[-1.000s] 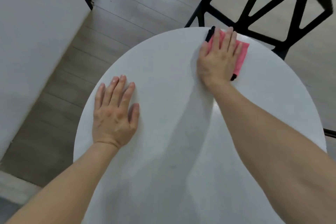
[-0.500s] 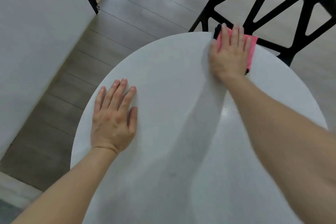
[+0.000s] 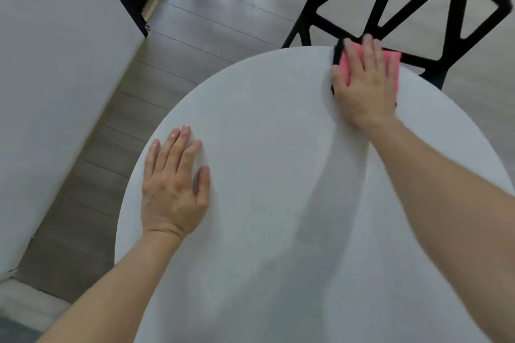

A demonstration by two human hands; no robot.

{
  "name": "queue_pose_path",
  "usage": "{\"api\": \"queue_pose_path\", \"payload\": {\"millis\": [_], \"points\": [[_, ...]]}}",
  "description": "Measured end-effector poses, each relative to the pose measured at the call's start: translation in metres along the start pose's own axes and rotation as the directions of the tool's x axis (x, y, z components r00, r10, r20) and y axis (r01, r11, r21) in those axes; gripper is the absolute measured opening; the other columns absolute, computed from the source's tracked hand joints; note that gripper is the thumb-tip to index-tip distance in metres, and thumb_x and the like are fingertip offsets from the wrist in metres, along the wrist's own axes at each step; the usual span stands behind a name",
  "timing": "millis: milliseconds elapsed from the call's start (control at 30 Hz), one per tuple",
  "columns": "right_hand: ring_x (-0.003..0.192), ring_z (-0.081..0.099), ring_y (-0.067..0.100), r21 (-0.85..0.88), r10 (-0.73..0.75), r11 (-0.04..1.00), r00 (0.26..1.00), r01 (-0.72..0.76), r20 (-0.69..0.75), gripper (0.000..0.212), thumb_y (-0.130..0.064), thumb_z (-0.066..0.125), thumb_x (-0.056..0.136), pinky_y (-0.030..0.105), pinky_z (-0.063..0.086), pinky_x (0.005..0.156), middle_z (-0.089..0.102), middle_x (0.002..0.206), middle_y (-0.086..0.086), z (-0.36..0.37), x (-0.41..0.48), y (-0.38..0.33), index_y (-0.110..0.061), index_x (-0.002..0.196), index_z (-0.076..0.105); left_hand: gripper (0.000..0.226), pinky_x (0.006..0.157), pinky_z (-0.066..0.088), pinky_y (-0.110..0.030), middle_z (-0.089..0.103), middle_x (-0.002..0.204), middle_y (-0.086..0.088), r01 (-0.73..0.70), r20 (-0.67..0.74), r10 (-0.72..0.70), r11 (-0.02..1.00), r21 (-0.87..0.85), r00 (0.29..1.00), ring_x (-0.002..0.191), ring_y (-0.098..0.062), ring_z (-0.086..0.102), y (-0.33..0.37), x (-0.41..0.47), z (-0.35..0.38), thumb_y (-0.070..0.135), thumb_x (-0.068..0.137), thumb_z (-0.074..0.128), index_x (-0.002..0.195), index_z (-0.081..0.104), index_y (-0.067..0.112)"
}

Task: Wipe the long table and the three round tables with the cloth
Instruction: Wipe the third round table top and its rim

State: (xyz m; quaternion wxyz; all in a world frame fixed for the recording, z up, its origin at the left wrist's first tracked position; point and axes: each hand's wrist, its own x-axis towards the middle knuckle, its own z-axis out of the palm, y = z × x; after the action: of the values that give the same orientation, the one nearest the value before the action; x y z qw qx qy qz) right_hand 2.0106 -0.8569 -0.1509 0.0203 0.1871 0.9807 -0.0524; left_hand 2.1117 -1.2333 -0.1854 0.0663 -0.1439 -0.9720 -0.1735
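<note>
The round table [image 3: 278,147] has a plain white, matte top, with a black open-frame chair [image 3: 418,3] standing just past its far edge and grey plank floor [image 3: 209,17] around it. The left hand [image 3: 174,189] lies flat on the top near the left rim, fingers straight and close together, holding nothing. At the far rim the right hand [image 3: 365,83] presses flat on the cloth [image 3: 347,67], a pink folded piece with a black edge, fingers slightly spread across it so it shows on both sides of them.

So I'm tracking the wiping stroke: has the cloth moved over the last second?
Yes. The pink cloth under the right hand slid outward to the round table's far rim, toward the black chair.
</note>
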Motion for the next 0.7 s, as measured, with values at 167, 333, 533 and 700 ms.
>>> {"api": "queue_pose_path", "payload": {"millis": [167,333,533,700], "points": [[0.168,0.008,0.033,0.094,-0.249,0.963,0.968,0.251,-0.041,0.071,-0.053,0.033,0.109,0.061,0.006,0.133,0.013,0.18,0.018,0.037,-0.116,-0.125,-0.022,0.172,0.029,0.048,0.13,0.025,-0.061,0.041,0.172,-0.01,-0.008,-0.01,0.008,1.0,-0.006,1.0,0.163,-0.027,0.032,-0.001,-0.002,-0.001,0.028,0.108,0.049,0.15,0.058,0.006],[0.169,0.007,0.023,0.108,-0.709,0.705,0.699,0.701,0.088,0.069,-0.054,0.04,0.109,0.049,0.002,0.137,0.013,0.182,0.007,0.027,-0.129,-0.078,-0.031,0.172,0.026,0.048,0.131,0.024,-0.06,0.04,0.172,-0.01,-0.004,-0.003,0.004,1.0,0.007,1.0,0.163,-0.026,0.031,0.0,-0.004,-0.001,0.028,0.11,0.046,0.151,0.056,0.006],[0.169,0.004,0.027,0.038,0.224,0.974,0.973,-0.222,-0.057,0.074,-0.059,0.018,0.106,0.055,0.002,0.135,0.008,0.182,0.01,0.006,-0.075,0.037,-0.029,0.174,0.019,0.048,0.132,0.022,-0.058,0.04,0.172,-0.01,0.005,0.012,-0.005,1.0,0.022,1.0,0.164,-0.026,0.03,0.0,-0.001,0.0,0.027,0.109,0.045,0.151,0.055,0.006],[0.168,0.014,0.035,0.107,-0.093,0.989,0.993,0.101,-0.077,0.069,-0.051,0.04,0.108,0.063,0.011,0.132,0.021,0.179,0.018,0.038,-0.153,-0.132,-0.019,0.17,0.035,0.048,0.133,0.019,-0.058,0.039,0.173,-0.01,0.005,0.04,-0.006,0.999,0.034,0.999,0.164,-0.027,0.028,-0.001,-0.003,-0.001,0.024,0.109,0.043,0.152,0.053,0.007]]}}
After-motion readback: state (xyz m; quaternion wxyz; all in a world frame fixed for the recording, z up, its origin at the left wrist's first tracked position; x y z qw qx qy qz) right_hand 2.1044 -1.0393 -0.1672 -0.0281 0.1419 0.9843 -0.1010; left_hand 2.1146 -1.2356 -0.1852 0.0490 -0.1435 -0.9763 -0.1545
